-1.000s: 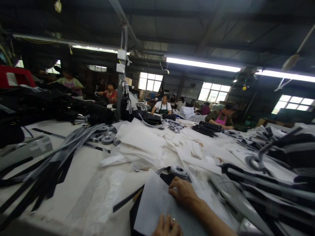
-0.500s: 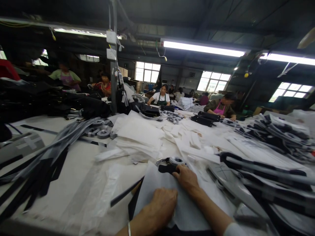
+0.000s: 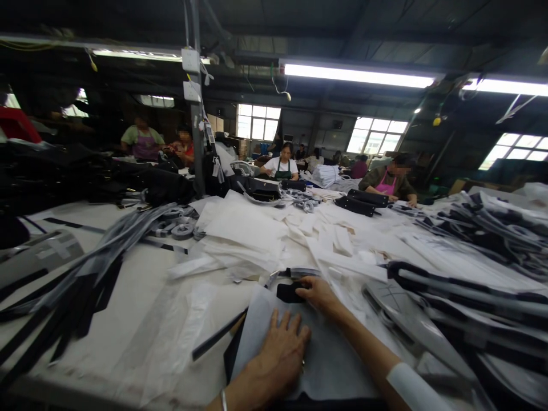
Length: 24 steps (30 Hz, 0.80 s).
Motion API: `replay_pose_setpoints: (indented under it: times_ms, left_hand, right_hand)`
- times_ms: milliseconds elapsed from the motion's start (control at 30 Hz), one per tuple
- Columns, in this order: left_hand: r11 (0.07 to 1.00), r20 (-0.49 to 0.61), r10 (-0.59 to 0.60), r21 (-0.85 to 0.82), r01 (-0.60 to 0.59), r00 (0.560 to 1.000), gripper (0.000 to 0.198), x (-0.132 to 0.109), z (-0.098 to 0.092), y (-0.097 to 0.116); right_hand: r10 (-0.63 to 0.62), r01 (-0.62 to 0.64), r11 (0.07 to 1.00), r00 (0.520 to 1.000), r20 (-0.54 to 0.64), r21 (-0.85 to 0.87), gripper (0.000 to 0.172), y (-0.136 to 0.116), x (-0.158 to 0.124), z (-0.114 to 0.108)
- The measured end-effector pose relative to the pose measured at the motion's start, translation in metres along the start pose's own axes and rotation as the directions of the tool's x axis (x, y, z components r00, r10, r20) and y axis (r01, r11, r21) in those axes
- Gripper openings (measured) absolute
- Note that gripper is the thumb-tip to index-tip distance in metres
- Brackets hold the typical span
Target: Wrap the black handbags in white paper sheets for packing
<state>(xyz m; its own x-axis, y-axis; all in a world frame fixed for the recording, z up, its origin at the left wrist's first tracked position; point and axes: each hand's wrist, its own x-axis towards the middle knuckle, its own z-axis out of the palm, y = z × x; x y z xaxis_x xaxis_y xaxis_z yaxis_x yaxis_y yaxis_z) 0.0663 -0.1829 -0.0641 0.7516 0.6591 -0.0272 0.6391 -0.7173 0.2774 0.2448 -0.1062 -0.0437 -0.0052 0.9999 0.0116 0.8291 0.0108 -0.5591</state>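
Note:
A sheet of thin white paper (image 3: 252, 319) covers a black piece (image 3: 233, 357), likely part of a bag, whose dark edges show at the left and bottom. My left hand (image 3: 282, 351) lies flat on the paper with its fingers spread. Just beyond the paper's top edge, my right hand (image 3: 319, 297) pinches the right end of a short black flap (image 3: 286, 292). Behind the flap curves a strap wrapped in clear film (image 3: 302, 272). Part of the black piece is hidden under the paper and my hands.
Loose white paper sheets (image 3: 240, 228) spread beyond my hands. Film-wrapped black straps (image 3: 98, 268) lie left, with a narrow black strip (image 3: 218, 334) nearer. Wrapped handles (image 3: 462, 297) crowd the right. A metal post (image 3: 197, 114) rises at the far edge; several co-workers sit beyond.
My left hand has opened from a curled shape and now lies flat on the paper. My right hand stays at the black flap, which has shifted slightly. The wrapped strap behind looks more raised.

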Motion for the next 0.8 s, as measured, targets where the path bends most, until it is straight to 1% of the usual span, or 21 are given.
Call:
replay_pose_setpoints:
  times_ms: [67, 133, 200, 300, 367, 467, 533, 600, 667, 700, 733, 800]
  left_hand:
    - [1.0, -0.011, -0.005, -0.007, 0.005, 1.0, 0.05, 0.0, 0.0, 0.001]
    - [1.0, -0.029, 0.0, -0.002, -0.001, 1.0, 0.051, 0.0, 0.001, 0.0]
    - [1.0, -0.058, 0.012, 0.003, -0.012, 0.998, 0.048, 0.001, 0.004, -0.002]
    - [1.0, -0.105, 0.015, 0.018, -0.013, 0.994, 0.04, 0.003, 0.01, -0.004]
    - [1.0, -0.114, 0.01, 0.025, -0.007, 0.993, 0.038, 0.004, 0.013, -0.006]
    - [1.0, -0.105, 0.01, 0.02, -0.008, 0.994, 0.038, 0.003, 0.012, -0.006]
    - [1.0, -0.101, 0.02, 0.017, -0.018, 0.995, 0.039, 0.002, 0.01, -0.006]
    - [1.0, -0.096, 0.026, 0.015, -0.025, 0.995, 0.04, 0.001, 0.007, -0.006]
    - [1.0, -0.092, 0.022, 0.011, -0.021, 0.996, 0.042, 0.001, 0.006, -0.007]
    - [1.0, -0.091, 0.017, 0.006, -0.016, 0.996, 0.043, 0.0, 0.007, -0.007]
    - [1.0, -0.091, 0.011, -0.001, -0.011, 0.996, 0.043, 0.0, 0.008, -0.007]
    - [1.0, -0.103, -0.003, -0.02, 0.001, 0.995, 0.045, -0.002, 0.011, -0.009]
  right_hand:
    - [0.026, -0.027, 0.999, 0.999, 0.038, 0.028, 0.028, -0.004, 0.002, -0.01]
    - [0.042, -0.045, 0.998, 0.995, 0.089, 0.034, 0.029, -0.011, 0.0, -0.021]
    - [0.033, -0.037, 0.999, 0.99, 0.14, 0.028, 0.031, -0.02, -0.007, -0.033]
    - [-0.001, 0.004, 1.0, 0.981, 0.192, -0.012, 0.023, -0.038, -0.024, -0.042]
    - [-0.023, 0.035, 0.997, 0.986, 0.167, -0.069, 0.016, -0.051, -0.036, -0.044]
    - [-0.065, 0.075, 0.981, 0.996, 0.062, -0.181, 0.012, -0.063, -0.051, -0.045]
    - [-0.074, 0.072, 0.967, 0.997, -0.001, -0.245, 0.014, -0.063, -0.054, -0.047]
    - [-0.054, 0.034, 0.954, 0.997, -0.058, -0.297, 0.017, -0.057, -0.051, -0.053]
    - [-0.036, -0.006, 0.94, 0.992, -0.117, -0.342, 0.027, -0.051, -0.047, -0.059]
    - [-0.041, -0.011, 0.933, 0.99, -0.135, -0.361, 0.032, -0.049, -0.046, -0.061]
    - [-0.054, -0.001, 0.927, 0.989, -0.136, -0.376, 0.032, -0.047, -0.046, -0.061]
    - [-0.101, 0.062, 0.919, 0.992, -0.08, -0.39, 0.022, -0.046, -0.051, -0.055]
